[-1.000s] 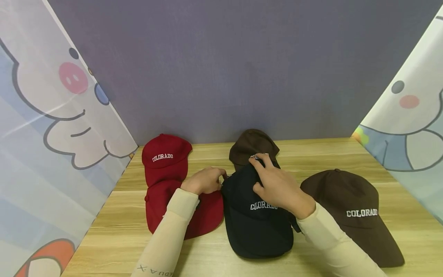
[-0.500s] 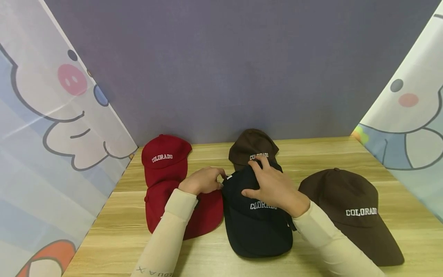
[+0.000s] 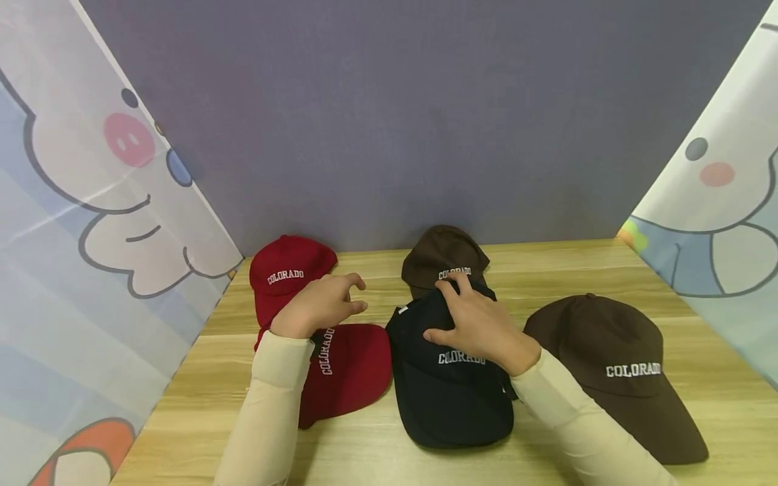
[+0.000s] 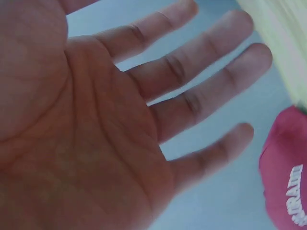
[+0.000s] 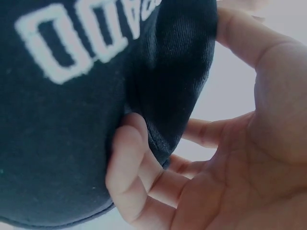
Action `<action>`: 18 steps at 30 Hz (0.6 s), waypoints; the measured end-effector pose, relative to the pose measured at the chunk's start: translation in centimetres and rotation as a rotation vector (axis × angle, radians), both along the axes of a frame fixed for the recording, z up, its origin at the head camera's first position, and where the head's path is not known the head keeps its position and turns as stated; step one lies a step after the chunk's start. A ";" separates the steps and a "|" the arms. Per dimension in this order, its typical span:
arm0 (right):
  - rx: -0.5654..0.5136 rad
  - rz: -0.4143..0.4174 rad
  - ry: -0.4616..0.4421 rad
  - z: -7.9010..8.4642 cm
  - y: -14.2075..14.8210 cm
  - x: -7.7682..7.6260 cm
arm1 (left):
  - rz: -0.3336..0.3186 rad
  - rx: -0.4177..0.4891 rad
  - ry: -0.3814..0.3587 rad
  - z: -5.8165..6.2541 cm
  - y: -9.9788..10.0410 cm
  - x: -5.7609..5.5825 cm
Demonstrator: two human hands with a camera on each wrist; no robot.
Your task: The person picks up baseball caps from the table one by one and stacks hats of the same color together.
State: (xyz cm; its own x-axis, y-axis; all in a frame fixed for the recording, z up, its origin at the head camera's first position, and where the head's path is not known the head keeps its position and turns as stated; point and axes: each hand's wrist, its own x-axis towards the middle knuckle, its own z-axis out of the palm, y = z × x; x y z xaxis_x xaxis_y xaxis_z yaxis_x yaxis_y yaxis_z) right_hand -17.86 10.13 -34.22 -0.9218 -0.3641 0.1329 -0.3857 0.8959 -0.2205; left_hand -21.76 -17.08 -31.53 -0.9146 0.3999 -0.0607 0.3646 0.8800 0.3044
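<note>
A black cap [image 3: 462, 405] lettered COLORADO lies mid-table, brim toward me, overlapping a brown cap [image 3: 446, 250] behind it. My right hand [image 3: 486, 331] grips the black cap's crown from above. In the right wrist view its fingers [image 5: 127, 172] curl against the dark cloth [image 5: 57, 124]. To the left, my left hand [image 3: 319, 304] hovers over the front red cap [image 3: 358, 368], holding nothing; the left wrist view shows its palm and spread fingers [image 4: 192, 105]. That red cap's brim points right, and the hand and sleeve hide part of its crown.
Another red cap [image 3: 286, 260] sits at the back left, touching the front one. A larger brown cap [image 3: 608, 358] lies at the right, near my right forearm. A grey panel [image 3: 389, 121] closes the back; printed cloths [image 3: 73, 236] flank the wooden table [image 3: 213, 418].
My left hand has let go of the black cap's left edge and moved left over the red caps. The right hand has barely shifted on the black cap.
</note>
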 end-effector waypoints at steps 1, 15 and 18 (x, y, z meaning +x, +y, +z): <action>0.002 0.000 -0.003 0.0 -0.1 0.0 | 0.009 -0.014 0.013 0.1 -0.4 0.3; 0.000 0.029 0.005 -0.3 -0.2 -0.1 | 0.259 -0.124 -0.018 0.2 -7.5 3.4; -0.003 0.029 0.012 -0.3 -0.1 -0.1 | 0.241 -0.140 -0.094 0.5 -7.9 3.4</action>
State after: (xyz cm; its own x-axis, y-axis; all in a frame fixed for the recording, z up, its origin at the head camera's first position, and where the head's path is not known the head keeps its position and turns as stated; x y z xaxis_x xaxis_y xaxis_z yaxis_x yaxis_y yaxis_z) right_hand -17.99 10.03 -34.49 -0.9092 -0.3902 0.1452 -0.4141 0.8835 -0.2188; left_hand -18.37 -25.02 -31.06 -0.9699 0.1537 -0.1888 0.1161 0.9737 0.1959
